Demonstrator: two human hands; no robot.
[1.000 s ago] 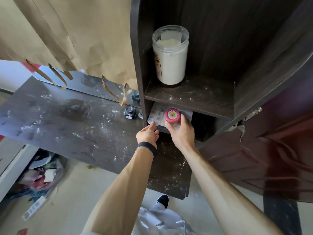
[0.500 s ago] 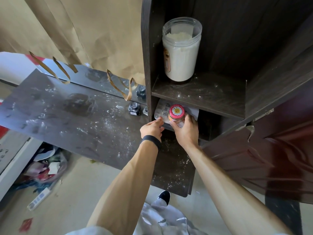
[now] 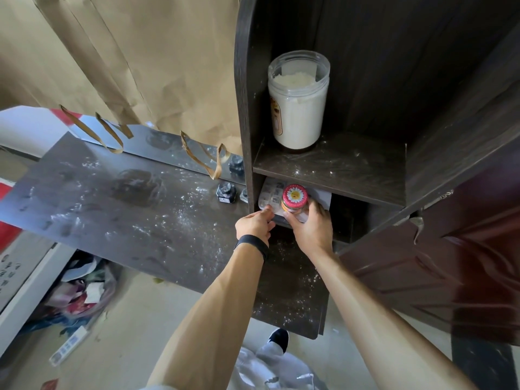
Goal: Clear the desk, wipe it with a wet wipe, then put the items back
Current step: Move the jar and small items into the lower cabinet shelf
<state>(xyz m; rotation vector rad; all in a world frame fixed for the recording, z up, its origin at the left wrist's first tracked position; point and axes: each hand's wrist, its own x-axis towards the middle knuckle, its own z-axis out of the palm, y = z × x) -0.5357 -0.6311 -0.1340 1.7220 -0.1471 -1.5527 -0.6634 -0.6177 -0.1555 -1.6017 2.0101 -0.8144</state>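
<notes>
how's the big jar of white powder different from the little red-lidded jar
The tall clear plastic jar of white powder is much larger than the small jar with the red daisy-print lid. The powder jar stands untouched on the upper shelf; the small jar is gripped by the right hand at the compartment below. Both are upright.

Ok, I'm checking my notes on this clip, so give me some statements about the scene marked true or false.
1. The right hand grips the small glass jar with the red daisy lid. True.
2. The large clear plastic jar of white powder stands on the dark desk top. False: it stands on the upper shelf of the dark wooden shelf unit.
3. The desk top is wiped clean. False: white powder specks lie scattered on it.
4. A black wristband sits on the left wrist. True.
5. A small black bottle stands on the desk top. True.
</notes>
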